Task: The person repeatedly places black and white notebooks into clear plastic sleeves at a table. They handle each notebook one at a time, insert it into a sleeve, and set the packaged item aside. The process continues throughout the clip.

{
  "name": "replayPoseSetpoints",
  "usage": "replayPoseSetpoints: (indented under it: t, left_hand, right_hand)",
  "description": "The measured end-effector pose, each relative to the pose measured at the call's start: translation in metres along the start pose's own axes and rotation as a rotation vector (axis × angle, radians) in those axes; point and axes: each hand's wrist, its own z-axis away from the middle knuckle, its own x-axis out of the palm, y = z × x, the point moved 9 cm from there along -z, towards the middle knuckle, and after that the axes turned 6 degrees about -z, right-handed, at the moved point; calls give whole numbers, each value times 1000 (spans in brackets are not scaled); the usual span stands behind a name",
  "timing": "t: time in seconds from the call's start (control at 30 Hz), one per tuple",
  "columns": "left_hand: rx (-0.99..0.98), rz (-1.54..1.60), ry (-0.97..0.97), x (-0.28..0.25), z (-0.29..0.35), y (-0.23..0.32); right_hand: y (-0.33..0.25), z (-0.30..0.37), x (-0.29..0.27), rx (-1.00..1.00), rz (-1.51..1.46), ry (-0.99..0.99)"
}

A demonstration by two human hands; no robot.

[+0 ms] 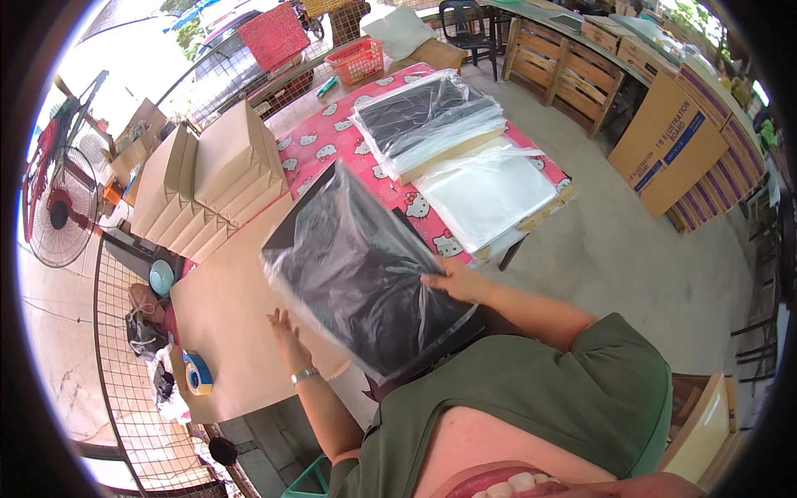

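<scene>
A flat black board in a clear plastic bag point(357, 274) tilts in front of me, over the near end of the table. My right hand point(458, 280) grips its right edge, thumb on top and the other fingers hidden beneath. Just left of the bag is my left hand point(286, 332), fingers apart and holding nothing. A large brown paper sheet point(241, 307) lies flat under and left of the bag. Beyond it sit a stack of bagged black boards point(427, 108) and a pile of clear plastic bags point(490, 191).
Folded brown paper packs point(207, 178) stand in rows at the left. Blue-and-yellow tape rolls point(198, 373) lie at the paper's near left corner. A fan point(60, 207) stands far left, a red basket point(355, 61) at the back, and cardboard boxes point(672, 145) at the right.
</scene>
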Motion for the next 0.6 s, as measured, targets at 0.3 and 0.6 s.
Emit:
replayPoseSetpoints:
  t: [0.3, 0.6]
  left_hand:
    - [212, -1312, 343, 6, -11, -57]
    - [200, -1288, 365, 4, -16, -54]
  right_hand:
    - [-4, -128, -95, 8, -859, 429]
    - [28, -288, -201, -98, -1093, 852]
